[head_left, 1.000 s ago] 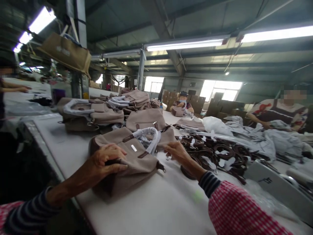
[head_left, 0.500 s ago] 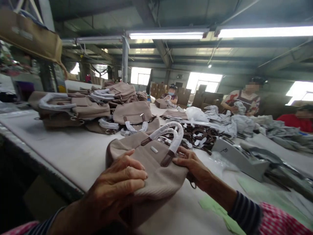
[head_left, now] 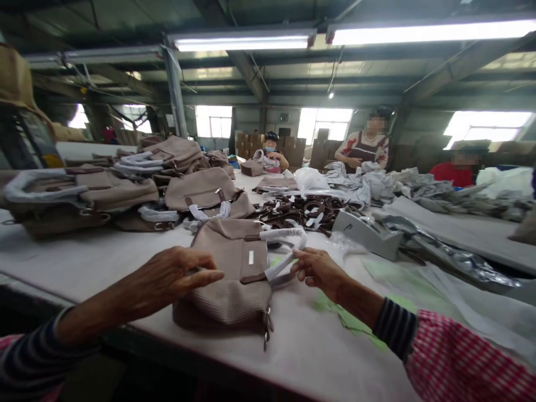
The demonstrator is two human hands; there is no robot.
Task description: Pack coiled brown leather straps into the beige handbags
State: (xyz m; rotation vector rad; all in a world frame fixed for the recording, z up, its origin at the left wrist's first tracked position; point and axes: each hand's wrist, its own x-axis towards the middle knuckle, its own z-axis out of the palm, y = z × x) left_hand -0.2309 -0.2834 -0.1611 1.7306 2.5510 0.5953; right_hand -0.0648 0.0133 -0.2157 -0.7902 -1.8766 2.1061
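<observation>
A taupe handbag (head_left: 226, 251) with a small metal plate lies on the table in front of me, its handles pointing right. The handles (head_left: 288, 257) are wrapped in white film and end in brown leather tabs. My right hand (head_left: 318, 268) pinches the near handle between thumb and fingers. Over the left side of the bag is my left hand (head_left: 180, 273), thumb and fingers apart and holding nothing; whether it touches the fabric I cannot tell. Metal rings and a zip end (head_left: 267, 329) hang at the bag's near right corner.
More taupe handbags (head_left: 125, 178) are piled at the left. Brown straps (head_left: 310, 209) lie behind my bag, beside a grey tape dispenser (head_left: 368, 234). Green sheets (head_left: 355, 318) lie to the right. Crumpled grey-white wrapping (head_left: 402, 184) covers the far right, where several people work.
The bag has turned from tilted up between my hands to lying with its handles to the right. My right hand has moved from its side to a handle; my left hand has drawn back left.
</observation>
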